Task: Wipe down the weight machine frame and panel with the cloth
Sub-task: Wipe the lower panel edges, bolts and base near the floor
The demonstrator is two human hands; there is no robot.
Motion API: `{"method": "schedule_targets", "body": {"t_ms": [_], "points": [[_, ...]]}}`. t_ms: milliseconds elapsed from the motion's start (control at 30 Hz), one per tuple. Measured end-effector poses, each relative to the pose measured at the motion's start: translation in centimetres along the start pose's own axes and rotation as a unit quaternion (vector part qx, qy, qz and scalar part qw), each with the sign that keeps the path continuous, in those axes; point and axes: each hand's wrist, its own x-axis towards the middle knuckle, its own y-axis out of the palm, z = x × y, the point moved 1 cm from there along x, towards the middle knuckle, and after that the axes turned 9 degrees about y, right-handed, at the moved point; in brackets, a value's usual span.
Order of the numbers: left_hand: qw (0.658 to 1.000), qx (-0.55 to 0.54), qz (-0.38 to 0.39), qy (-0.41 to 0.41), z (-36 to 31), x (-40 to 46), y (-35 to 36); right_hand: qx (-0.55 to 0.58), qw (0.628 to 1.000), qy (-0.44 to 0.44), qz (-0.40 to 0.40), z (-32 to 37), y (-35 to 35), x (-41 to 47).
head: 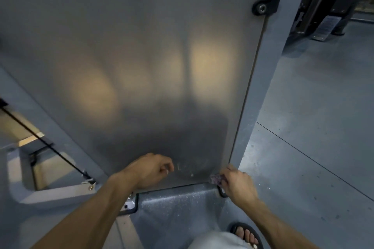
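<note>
A large dull grey panel [141, 56] of the weight machine fills most of the view, bordered by the grey-blue frame [261, 91] on its right. My right hand [238, 185] grips a small dark, crumpled cloth [216, 179] at the panel's bottom right corner. My left hand [150, 170] is at the panel's lower edge with its fingers curled in a loose fist, holding nothing I can see. White specks dot the panel near its bottom edge.
A black bracket with a bolt [265, 6] sits on the frame's upper right. A thin black cable [46, 145] runs diagonally at the left. Dusty base plate [178, 200] lies below the panel. My sandalled foot [245, 234] stands on the grey floor [313, 127].
</note>
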Motion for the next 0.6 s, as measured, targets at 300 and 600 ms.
{"method": "schedule_targets", "body": {"t_ms": [300, 600], "points": [[0.996, -0.025, -0.056, -0.071, -0.1, -8.2, -2.1, 0.061, 0.992, -0.095, 0.055, 1.4, -11.1, -1.6], [0.971, -0.041, -0.123, -0.201, 0.7, -19.6, -1.8, 0.054, 0.976, -0.205, 0.042, 9.2, -20.1, -3.5]]}}
